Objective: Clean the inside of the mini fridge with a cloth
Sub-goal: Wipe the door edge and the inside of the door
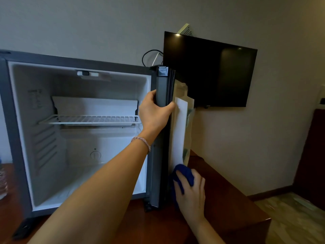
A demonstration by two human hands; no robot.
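**Mini fridge open, cloth at door's inner face**

Mini fridge: boxy, dark grey shell, smooth white plastic liner, ribbed left wall. Stands upright on reddish-brown wooden worktop, opening faces the camera. One white wire shelf lies level across the cavity, long axis left-right.

Door: swung fully open on the right, seen edge-on, long axis vertical; white inner panel faces right.

Left hand: fingers curled round the door's edge, gripping it at upper half. Braided bracelet on wrist.

Right hand: clutches a bunched blue cloth, soft and fuzzy, low against the door's inner side.

Hands well apart, one above the other.

Dark flat television hangs on the wall behind.
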